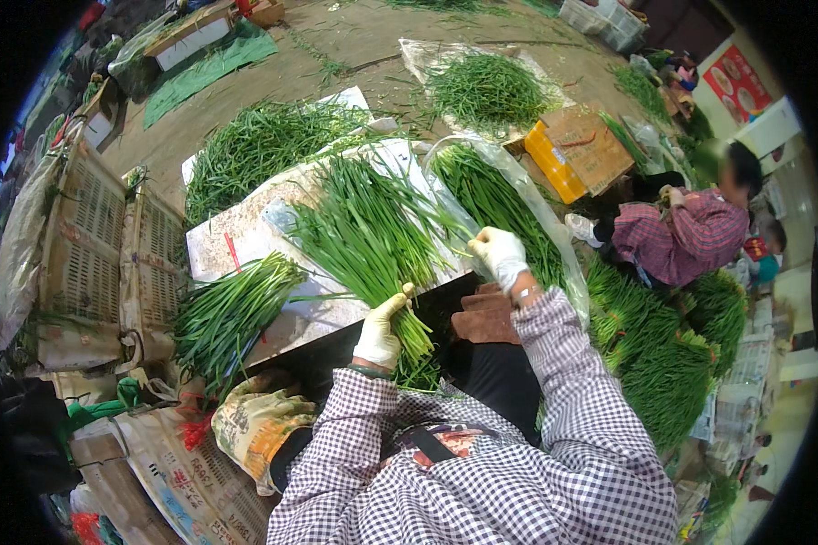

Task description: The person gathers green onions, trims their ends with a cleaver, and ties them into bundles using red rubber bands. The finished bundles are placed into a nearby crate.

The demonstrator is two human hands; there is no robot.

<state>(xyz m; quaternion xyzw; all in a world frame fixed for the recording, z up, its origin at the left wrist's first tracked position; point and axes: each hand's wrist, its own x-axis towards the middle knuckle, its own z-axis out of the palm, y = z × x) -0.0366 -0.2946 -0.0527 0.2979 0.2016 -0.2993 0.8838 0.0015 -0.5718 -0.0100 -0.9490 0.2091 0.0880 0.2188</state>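
My left hand [380,335], in a pale glove, grips a bunch of garlic chives [354,231] near its cut stem ends. The leaves fan out over a white board [208,238]. At the board's right side, my right hand [501,253], gloved too, pinches a few thin chive stalks [455,225] between thumb and fingers. A second, neatly gathered chive bundle [242,313] lies at the board's left edge, beside a red strip [232,251]. To the right, a clear plastic bag [567,238] holds more chives [501,204].
Loose chive heaps lie beyond the board, one pile [266,146] close, another pile [487,88] on a sheet. Plastic crates [88,231] stand at left. A cardboard box [586,146] and a seated person [688,231] are at right, near stacked chive bundles [664,368].
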